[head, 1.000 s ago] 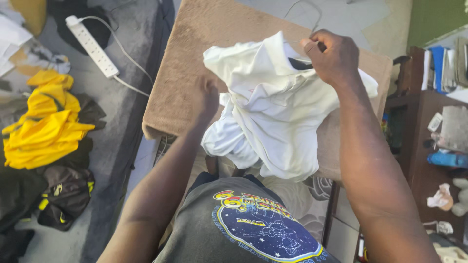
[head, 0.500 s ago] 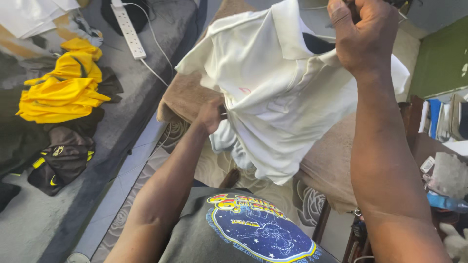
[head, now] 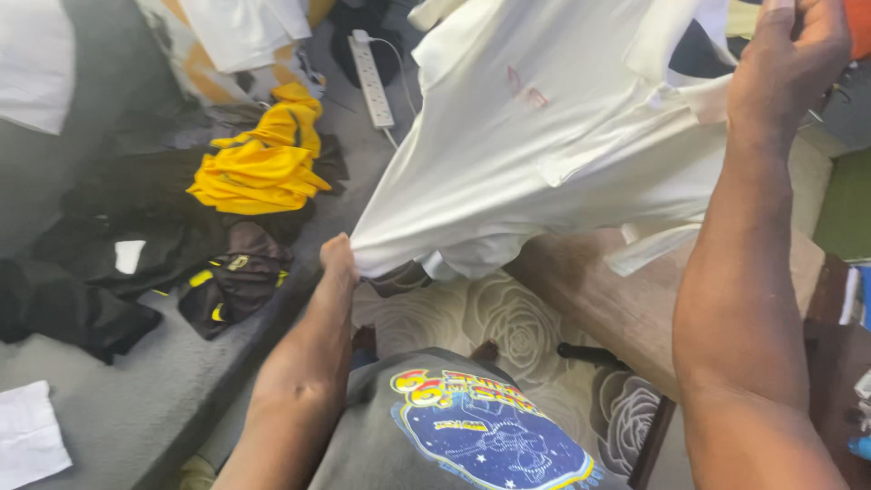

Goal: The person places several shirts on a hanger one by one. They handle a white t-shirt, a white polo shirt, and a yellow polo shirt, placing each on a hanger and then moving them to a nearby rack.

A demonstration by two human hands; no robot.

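Both hands grip a white shirt (head: 553, 136) held up in the air: the left hand (head: 338, 257) pinches its lower hem, low and toward the body, while the right hand (head: 794, 59) is clenched on the collar end, raised high. Stretched between them, the shirt hangs above a brown-covered tabletop (head: 626, 299) and a flower-patterned rug (head: 508, 318). Farther left, on a grey bed (head: 118, 399), lie a yellow garment (head: 259, 172), dark clothes (head: 136, 245) and a white power strip (head: 372, 77).
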